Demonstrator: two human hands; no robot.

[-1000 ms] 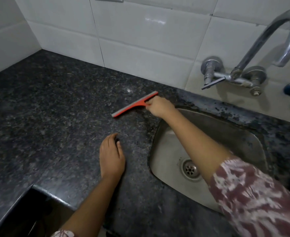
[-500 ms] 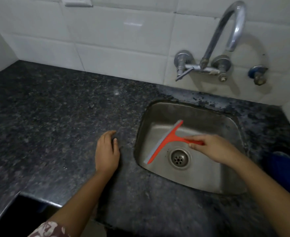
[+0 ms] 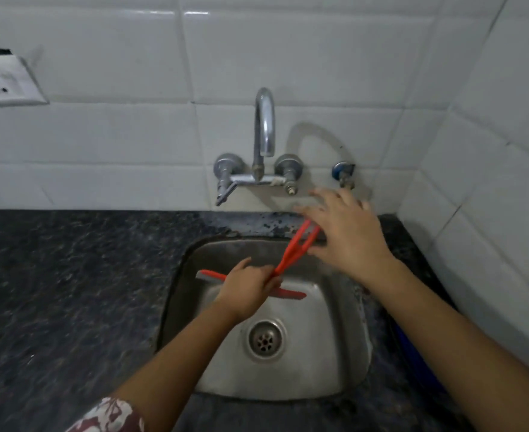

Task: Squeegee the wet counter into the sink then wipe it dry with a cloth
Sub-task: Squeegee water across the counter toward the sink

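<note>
Left hand [image 3: 247, 288] grips the squeegee [image 3: 288, 260] over the sink [image 3: 344, 353]; right hand [image 3: 347, 232] spread open beside its handle.

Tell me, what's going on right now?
Left hand shut on squeegee over sink. Right hand open beside handle. Nothing blocking.

The dark granite counter [image 3: 70, 291] lies bare from the sink [image 3: 344, 353] toward 9 o'clock. Over the basin, the red squeegee [image 3: 291, 254] and both hands block the way, with the tap [image 3: 264, 129] overhanging at 12 o'clock.

Dim light, motion blur, edges bowed.
</note>
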